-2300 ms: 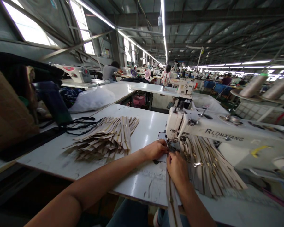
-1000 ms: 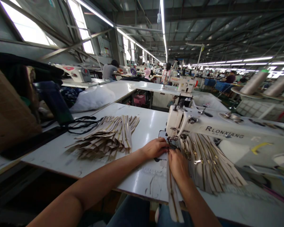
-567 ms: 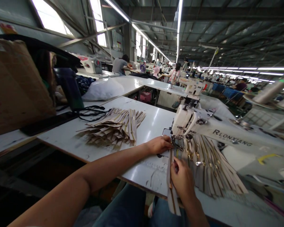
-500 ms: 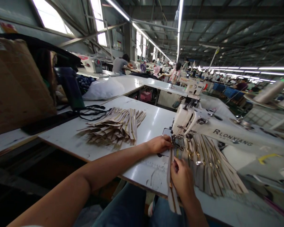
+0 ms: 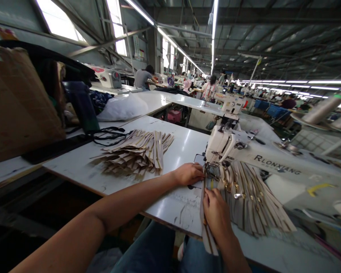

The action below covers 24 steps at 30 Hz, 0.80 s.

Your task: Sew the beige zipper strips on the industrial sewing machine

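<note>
A white sewing machine stands on the white table. A beige zipper strip runs from under its presser foot toward me and hangs over the table's front edge. My left hand rests beside the presser foot, fingers curled against the strip's far end. My right hand lies on the strip a little nearer me, fingers closed on it. A stack of beige zippers with metal pulls fans out under the machine arm, right of my right hand.
A second pile of beige zipper strips lies on the table's left half beside black cords. A cardboard box, a dark container and a white bag stand further left. Thread cones at right. Other people work at distant machines.
My right hand slid back along the strip toward me, then forward again toward the presser foot. The view shifted slightly to the left. My left hand stays by the foot.
</note>
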Tool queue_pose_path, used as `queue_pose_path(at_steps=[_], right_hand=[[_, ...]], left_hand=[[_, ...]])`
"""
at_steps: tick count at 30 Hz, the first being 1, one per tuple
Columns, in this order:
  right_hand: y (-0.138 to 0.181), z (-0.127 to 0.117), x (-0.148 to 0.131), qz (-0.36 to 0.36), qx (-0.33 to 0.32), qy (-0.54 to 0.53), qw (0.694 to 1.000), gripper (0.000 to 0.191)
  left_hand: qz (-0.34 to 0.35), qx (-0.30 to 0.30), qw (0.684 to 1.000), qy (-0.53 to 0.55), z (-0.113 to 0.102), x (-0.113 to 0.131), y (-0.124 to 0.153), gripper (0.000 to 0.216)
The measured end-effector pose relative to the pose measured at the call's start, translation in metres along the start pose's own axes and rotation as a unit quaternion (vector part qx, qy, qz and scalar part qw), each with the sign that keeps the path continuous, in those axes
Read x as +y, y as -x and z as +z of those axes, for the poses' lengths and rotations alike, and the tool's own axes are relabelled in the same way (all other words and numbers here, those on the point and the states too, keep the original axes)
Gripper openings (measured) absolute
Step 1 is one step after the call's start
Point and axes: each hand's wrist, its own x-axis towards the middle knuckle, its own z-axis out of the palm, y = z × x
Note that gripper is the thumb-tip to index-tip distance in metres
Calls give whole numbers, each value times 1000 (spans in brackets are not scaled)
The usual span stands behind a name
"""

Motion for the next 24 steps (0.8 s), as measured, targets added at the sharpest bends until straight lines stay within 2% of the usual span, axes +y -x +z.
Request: queue_pose_path(at_steps=[13, 18, 24], right_hand=[[-35, -9, -5, 25, -41, 64, 997, 33], [-46, -6, -4, 37, -30, 53, 997, 33], [-44, 0, -4, 54, -3, 36, 998, 35]], left_hand=[[-15, -6, 1000, -13, -3, 2, 3, 21], [-19, -7, 1000, -15, -4, 3, 3, 21], [-23, 0, 1000, -11, -3, 1, 3, 22]])
